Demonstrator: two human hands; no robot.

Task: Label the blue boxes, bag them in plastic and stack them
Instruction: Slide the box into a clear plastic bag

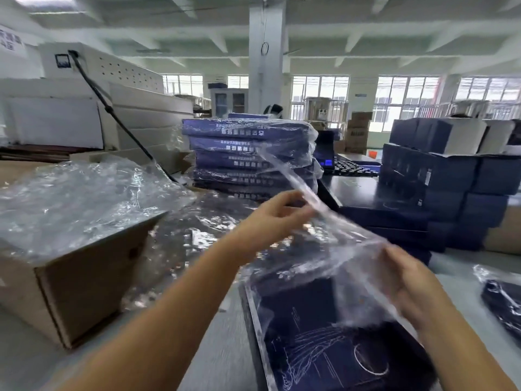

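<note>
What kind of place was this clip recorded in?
Probably a factory packing floor: a stack of bagged blue boxes, unbagged boxes piled at right, and brown shipping cartons behind.

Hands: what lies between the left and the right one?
A clear plastic bag, held by left hand and right hand, stretched over the blue box; head view shows it.

bare left hand, bare right hand
</note>
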